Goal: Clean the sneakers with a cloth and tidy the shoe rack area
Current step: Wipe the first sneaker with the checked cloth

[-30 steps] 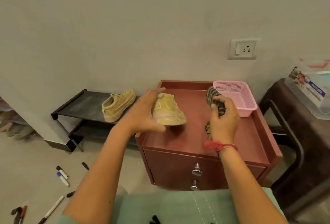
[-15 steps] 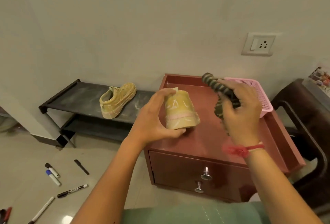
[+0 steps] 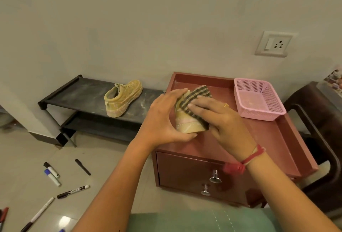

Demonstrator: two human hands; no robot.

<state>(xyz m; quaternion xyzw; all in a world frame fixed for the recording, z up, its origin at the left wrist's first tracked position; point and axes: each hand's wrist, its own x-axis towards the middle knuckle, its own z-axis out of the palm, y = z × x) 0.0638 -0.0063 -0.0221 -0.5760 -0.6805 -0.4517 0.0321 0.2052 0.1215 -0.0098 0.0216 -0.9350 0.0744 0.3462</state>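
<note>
A tan canvas sneaker (image 3: pixel 186 125) w/ a pinkish sole band is gripped by the L hand (image 3: pixel 162 120): fingers curled over its top, thumb hooked under its lower edge. A striped green-and-beige cloth (image 3: pixel 197 98) is pressed onto the sneaker's R side by the R hand (image 3: pixel 220 118), fingers nearly straight & close together, laid flat on the fabric. The cloth is draped from beyond the fingertips down to below the thumb; whether the thumb pinches it can't be told. A red thread band (image 3: pixel 248 159) is worn on the R wrist. The sneaker is held btwn both palms over a red-brown wooden cabinet (image 3: pixel 268 144); contact w/ the top can't be judged. A pink perforated plastic basket (image 3: pixel 240 100) is set on the cabinet's far corner, beyond & R of the R fingertips, apart from them. A second tan sneaker (image 3: pixel 123 100) is seen on a black two-tier shoe rack (image 3: pixel 81 93), beyond & L of the L fingers. Several marker pens (image 3: pixel 73 191) are scattered on the tiled floor (image 3: pixel 27 157), L of the L forearm.
</note>
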